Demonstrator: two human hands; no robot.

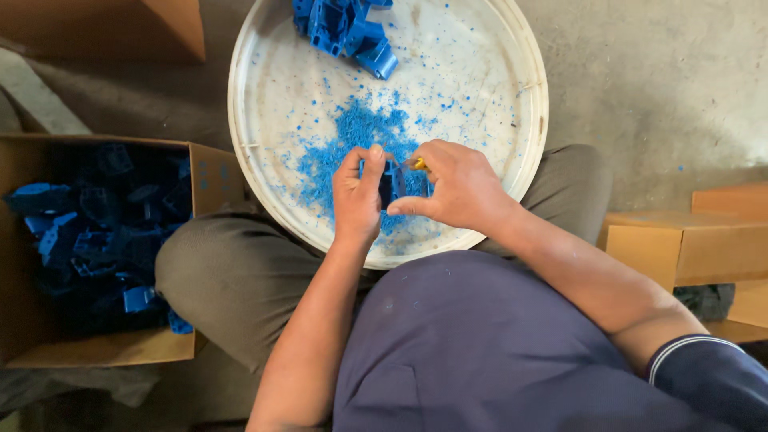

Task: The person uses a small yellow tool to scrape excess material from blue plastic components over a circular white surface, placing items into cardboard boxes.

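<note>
Head view: left hand (pixel 357 196) and right hand (pixel 452 186), each grip holding the blue part (pixel 391 184), inside the tray rim (pixel 534 144).

The small dark-blue plastic part (pixel 391 184) is mostly buried between the left hand (pixel 357 196) and right hand (pixel 454 186), so its shape is anyone's guess. Only a yellow tool tip (pixel 418 164) pokes out. The pile of blue plastic pieces (pixel 344 28) and the round white tray (pixel 528 96) get chopped at the top edge.
</note>
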